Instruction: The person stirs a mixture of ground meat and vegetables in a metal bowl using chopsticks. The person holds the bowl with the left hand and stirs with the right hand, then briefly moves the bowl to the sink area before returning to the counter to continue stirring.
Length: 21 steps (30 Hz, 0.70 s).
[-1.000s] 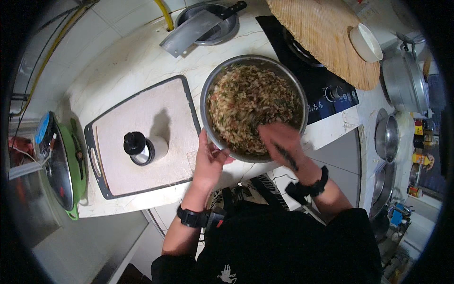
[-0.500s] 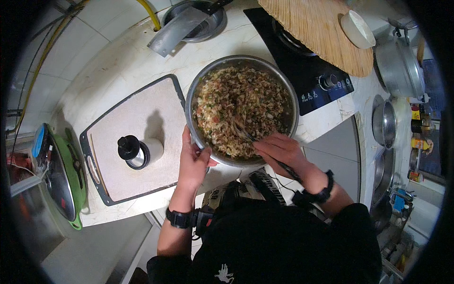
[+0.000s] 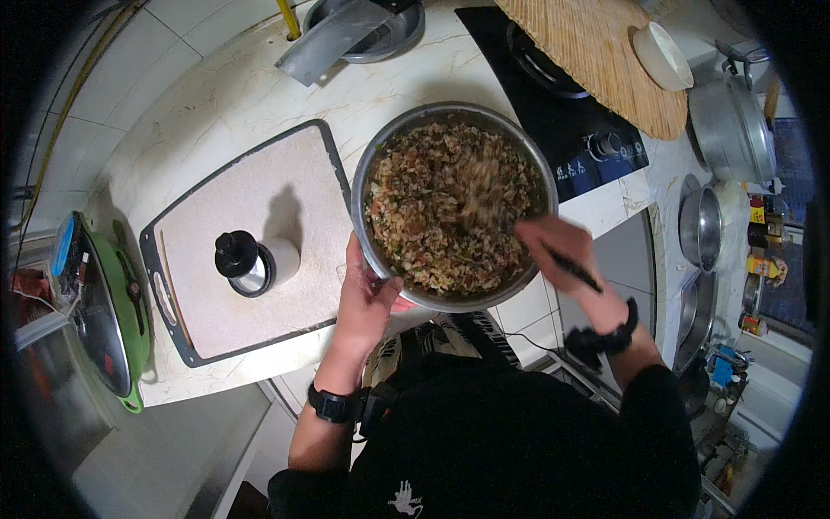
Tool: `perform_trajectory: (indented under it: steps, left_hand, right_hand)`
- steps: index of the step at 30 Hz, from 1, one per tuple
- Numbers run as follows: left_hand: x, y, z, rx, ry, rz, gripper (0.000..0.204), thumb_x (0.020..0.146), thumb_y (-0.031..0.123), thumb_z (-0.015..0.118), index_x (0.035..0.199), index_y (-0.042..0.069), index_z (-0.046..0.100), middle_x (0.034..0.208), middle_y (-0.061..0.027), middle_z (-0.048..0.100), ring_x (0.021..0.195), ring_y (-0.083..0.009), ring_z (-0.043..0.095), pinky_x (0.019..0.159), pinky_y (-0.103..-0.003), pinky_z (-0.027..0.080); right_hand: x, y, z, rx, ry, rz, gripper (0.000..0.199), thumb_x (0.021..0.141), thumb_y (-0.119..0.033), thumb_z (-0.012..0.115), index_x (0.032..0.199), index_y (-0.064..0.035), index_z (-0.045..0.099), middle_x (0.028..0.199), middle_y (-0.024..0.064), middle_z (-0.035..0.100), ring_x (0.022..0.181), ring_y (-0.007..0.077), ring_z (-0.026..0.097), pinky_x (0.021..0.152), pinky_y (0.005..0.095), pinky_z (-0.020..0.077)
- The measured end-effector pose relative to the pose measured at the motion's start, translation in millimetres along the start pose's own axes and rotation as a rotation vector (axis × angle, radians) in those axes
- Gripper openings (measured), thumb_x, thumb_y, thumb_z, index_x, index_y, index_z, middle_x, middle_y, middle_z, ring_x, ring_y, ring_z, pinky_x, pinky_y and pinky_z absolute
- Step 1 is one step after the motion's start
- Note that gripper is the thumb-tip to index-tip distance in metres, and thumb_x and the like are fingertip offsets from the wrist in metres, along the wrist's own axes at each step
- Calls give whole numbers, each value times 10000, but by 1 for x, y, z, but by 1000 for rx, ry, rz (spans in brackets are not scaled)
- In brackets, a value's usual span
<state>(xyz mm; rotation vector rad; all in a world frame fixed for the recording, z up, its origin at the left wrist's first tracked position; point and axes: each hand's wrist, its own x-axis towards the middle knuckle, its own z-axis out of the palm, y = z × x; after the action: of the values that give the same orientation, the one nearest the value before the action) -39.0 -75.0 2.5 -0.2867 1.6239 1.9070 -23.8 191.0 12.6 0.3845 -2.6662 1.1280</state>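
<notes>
Bowl (image 3: 546,182): metal, at the near edge of the tabletop (image 3: 233,121), with chopped food (image 3: 415,208) inside
Left hand (image 3: 367,303): grip clasping the bowl's near left side, thumb by the rim
Right hand (image 3: 562,251): grip clenched around the dark handle of a utensil (image 3: 577,270) at the bowl's near right; its tip is too blurred to tell
Cutting board (image 3: 207,303): left of the bowl, carrying a black-topped jar (image 3: 281,264)
Knife (image 3: 324,43): far side, lying across a pan (image 3: 389,43)

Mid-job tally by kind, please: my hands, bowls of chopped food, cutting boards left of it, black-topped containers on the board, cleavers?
Hands (left hand, right hand): 2
Bowl of chopped food: 1
Cutting board: 1
Black-topped container: 1
Cleaver: 1
Total: 6
</notes>
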Motion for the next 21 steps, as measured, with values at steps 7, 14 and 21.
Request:
perform_trajectory:
  steps: [7,14,21]
  left_hand:
    - [0,1,0,159,14,37,814,838,-117,483,1464,173,49,1152,-201,554,786,-214,658,610,-268,581]
    - [-4,3,3,123,10,-12,807,845,-116,479,1468,164,48,1126,-156,564,839,-175,626,612,-255,553]
    - [-4,6,3,11,-1,-48,790,846,-102,488,1462,179,80,1089,-158,581,767,-187,651,592,-257,560]
  right_hand:
    - [0,-12,11,240,-48,-176,169,785,-2,646,953,-13,655,843,121,670,732,261,655,658,340,528]
    - [-10,6,-3,85,130,255,121,837,-57,629,936,10,651,787,145,662,704,236,655,624,303,513]
    - [-23,23,-3,976,284,889,230,930,-192,556,945,23,637,895,149,660,749,225,664,654,323,580]
